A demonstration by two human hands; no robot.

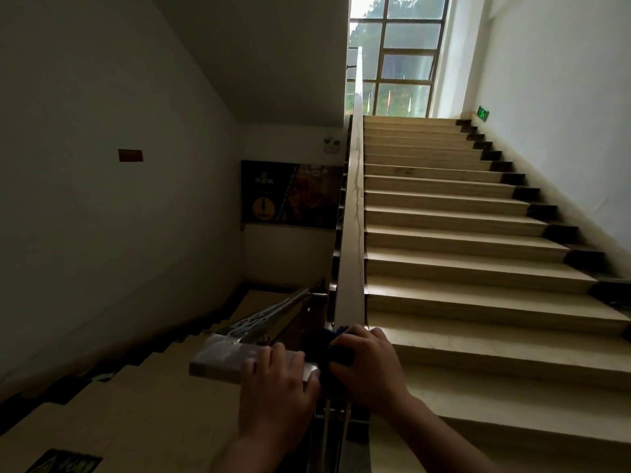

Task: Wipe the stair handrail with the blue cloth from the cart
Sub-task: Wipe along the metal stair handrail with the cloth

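Nearest us, our left hand (276, 380) lies on the flat corner of the handrail (351, 233), fingers laid loosely across its top, holding nothing. Just beside it, our right hand (367, 367) closes its grip over the blue cloth (341, 353), which is bunched on the rail's low end and mostly hidden under the fingers. The rail's long axis climbs away beside the stairs (461, 233) toward the window (403, 39).

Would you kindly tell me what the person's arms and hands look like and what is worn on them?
The left hand and right hand are bare: no gloves, and no watch, bracelet or ring shows. Both forearms are uncovered as far as the frame's lower edge, with no sleeve in view. In the dim light a thin ring could go unseen.
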